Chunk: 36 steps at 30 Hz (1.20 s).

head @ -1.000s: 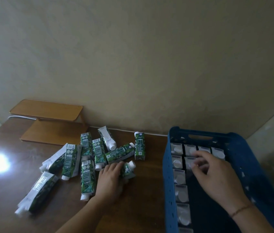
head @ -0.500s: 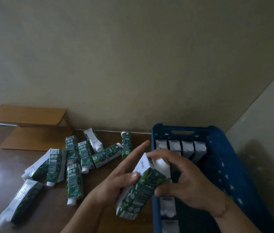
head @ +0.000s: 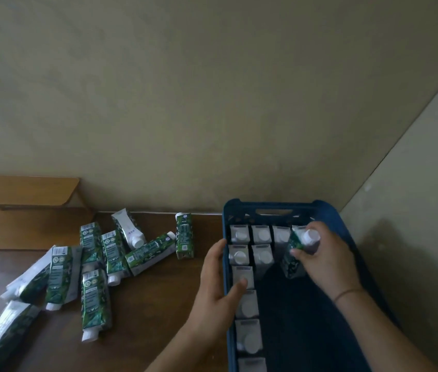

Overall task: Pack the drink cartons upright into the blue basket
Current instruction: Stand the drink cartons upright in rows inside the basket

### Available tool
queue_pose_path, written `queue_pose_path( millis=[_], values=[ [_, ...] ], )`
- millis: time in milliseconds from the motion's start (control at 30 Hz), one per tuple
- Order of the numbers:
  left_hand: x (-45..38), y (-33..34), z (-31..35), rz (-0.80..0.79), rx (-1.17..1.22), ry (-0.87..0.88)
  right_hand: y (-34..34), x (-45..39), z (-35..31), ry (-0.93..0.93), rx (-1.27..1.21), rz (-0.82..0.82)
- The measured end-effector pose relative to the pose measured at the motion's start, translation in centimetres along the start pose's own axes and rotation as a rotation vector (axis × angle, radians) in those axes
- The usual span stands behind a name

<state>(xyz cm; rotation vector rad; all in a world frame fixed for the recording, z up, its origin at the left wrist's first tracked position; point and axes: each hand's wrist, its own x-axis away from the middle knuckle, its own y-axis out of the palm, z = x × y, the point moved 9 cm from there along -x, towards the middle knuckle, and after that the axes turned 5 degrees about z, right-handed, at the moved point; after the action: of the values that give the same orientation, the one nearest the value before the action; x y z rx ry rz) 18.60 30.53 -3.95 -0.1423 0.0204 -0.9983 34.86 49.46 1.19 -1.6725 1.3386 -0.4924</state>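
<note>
— How many cartons are in the basket (head: 346, 221)?
— Ten upright; an eleventh carton (head: 294, 257) is gripped tilted inside by the right hand (head: 328, 260).
— Left hand (head: 219, 288)?
— Loosely curled over the basket's left wall, clasping nothing. Nine cartons (head: 93, 299) lie left of the basket.

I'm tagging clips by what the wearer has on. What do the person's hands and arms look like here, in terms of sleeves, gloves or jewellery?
Both hands are bare, with no gloves. The left hand and its forearm show no sleeve, watch or band. The right hand has a thin cord-like bracelet around the wrist, and the forearm behind it is also unsleeved. No rings are visible in this dim view.
</note>
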Motion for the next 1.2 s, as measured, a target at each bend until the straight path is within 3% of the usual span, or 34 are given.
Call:
queue_pose_path(
  millis=[200, 367, 433, 500, 600, 667, 733, 800, 1000, 1100, 1200],
  values=[
    [-0.1, 0.4, -0.5, 0.014, 0.046, 0.010, 8.6, 1.4, 2.0, -0.017, -0.124, -0.207],
    [0.1, -0.4, -1.1, -0.016, 0.015, 0.024, 9.0, 1.3, 2.9, 0.019, -0.205, -0.267],
    [0.3, -3.1, -2.3, 0.145, -0.126, 0.042, 9.0, 1.2, 2.7, 0.011, -0.178, -0.306],
    [0.7, -7.7, -4.1, 0.439, -0.460, 0.066, 8.8, 1.0, 2.5, 0.012, -0.123, -0.345],
    [2.1, -14.4, -8.5, 0.656, -0.825, -0.225, 8.1, 1.0, 2.0, -0.005, 0.162, -0.434],
    [3.6, -17.9, -11.4, 0.647, -0.889, -0.445, 7.0, 1.2, 0.9, -0.041, 0.436, -0.479],
    [4.8, -19.8, -13.1, 0.598, -0.950, -0.525, 5.3, 1.4, -1.6, -0.106, 0.595, -0.432],
    [5.3, -21.0, -13.6, 0.606, -0.909, -0.469, 3.9, 1.9, -4.8, -0.181, 0.625, -0.367],
    [7.5, -24.7, -11.3, 0.837, -0.385, -0.364, 1.5, 5.9, -15.8, -0.483, 0.384, -0.218],
    [9.4, -25.9, -6.9, 0.978, -0.296, -0.303, 2.9, 10.0, -21.1, -0.649, 0.163, -0.351],
    [9.5, -25.1, -1.0, 0.905, -0.294, -0.114, 5.1, 13.7, -24.5, -0.782, 0.086, -0.475]
  ],
)
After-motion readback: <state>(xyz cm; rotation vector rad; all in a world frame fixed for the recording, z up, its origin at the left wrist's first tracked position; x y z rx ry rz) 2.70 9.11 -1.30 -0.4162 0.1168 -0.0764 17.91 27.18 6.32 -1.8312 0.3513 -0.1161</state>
